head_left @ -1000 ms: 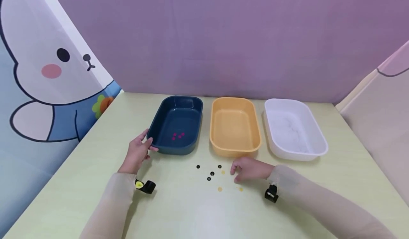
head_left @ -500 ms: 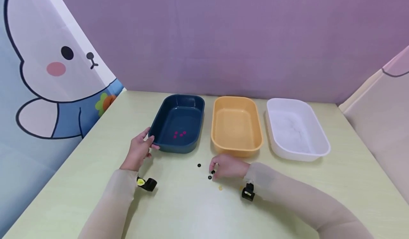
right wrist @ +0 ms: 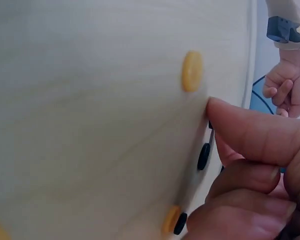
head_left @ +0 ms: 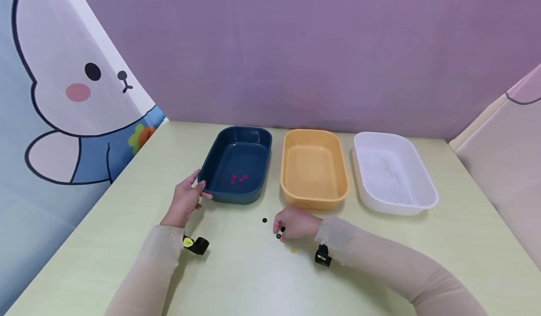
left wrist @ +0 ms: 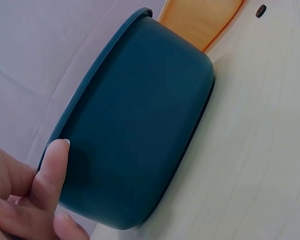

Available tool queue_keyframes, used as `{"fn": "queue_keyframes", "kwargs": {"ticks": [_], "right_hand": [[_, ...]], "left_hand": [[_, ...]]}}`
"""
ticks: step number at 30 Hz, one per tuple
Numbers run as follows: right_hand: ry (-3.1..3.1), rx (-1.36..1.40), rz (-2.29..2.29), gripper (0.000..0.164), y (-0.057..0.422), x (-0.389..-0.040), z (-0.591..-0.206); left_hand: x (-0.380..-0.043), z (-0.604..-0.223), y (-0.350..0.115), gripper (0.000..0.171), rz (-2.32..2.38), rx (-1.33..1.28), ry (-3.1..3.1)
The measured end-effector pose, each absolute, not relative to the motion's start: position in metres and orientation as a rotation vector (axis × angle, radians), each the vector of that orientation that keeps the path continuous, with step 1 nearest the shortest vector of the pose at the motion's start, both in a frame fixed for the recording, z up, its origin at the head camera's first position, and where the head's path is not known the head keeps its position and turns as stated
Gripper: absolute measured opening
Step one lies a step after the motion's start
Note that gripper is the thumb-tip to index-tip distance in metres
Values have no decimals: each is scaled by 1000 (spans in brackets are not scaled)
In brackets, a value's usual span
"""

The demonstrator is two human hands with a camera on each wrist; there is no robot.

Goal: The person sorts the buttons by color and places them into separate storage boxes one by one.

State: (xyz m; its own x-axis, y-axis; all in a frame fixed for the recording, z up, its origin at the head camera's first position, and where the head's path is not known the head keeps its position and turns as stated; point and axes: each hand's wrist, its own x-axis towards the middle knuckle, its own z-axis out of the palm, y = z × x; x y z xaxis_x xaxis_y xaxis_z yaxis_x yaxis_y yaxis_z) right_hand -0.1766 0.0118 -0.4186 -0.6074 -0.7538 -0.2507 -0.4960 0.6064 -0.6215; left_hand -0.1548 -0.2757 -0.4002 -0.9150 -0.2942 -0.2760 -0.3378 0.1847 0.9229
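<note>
At the near left corner of a dark blue tray, my left hand grips the rim between thumb and fingers. Several pink buttons lie inside that tray. My right hand is down at the table in front of the yellow tray, its thumb and index finger pinching a small black button. Right beside those fingers is another black button; a third black button sits farther left. In the right wrist view a yellow button lies near the thumb tip, and another yellow button lies lower down.
To the right of the yellow tray stands a white tray. All the trays rest in a row on the pale table, with a purple cloth behind them. A rabbit-print cloth hangs at the left.
My right hand has moved left from beside the yellow buttons to the black buttons, its fingers closing in around one. My left hand stays on the blue tray.
</note>
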Motion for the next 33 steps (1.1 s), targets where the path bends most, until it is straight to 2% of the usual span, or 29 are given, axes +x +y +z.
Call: {"fn": "queue_keyframes", "kwargs": {"ticks": [18,33], "right_hand": [[2353,-955,-606,22,23,-177,-427],[2378,-960,-537,21,13,-174,-429]], "left_hand": [[-167,-408,-264,56,1872,-622,2382],[-155,-407,-272,57,1868,-627,2419]]}}
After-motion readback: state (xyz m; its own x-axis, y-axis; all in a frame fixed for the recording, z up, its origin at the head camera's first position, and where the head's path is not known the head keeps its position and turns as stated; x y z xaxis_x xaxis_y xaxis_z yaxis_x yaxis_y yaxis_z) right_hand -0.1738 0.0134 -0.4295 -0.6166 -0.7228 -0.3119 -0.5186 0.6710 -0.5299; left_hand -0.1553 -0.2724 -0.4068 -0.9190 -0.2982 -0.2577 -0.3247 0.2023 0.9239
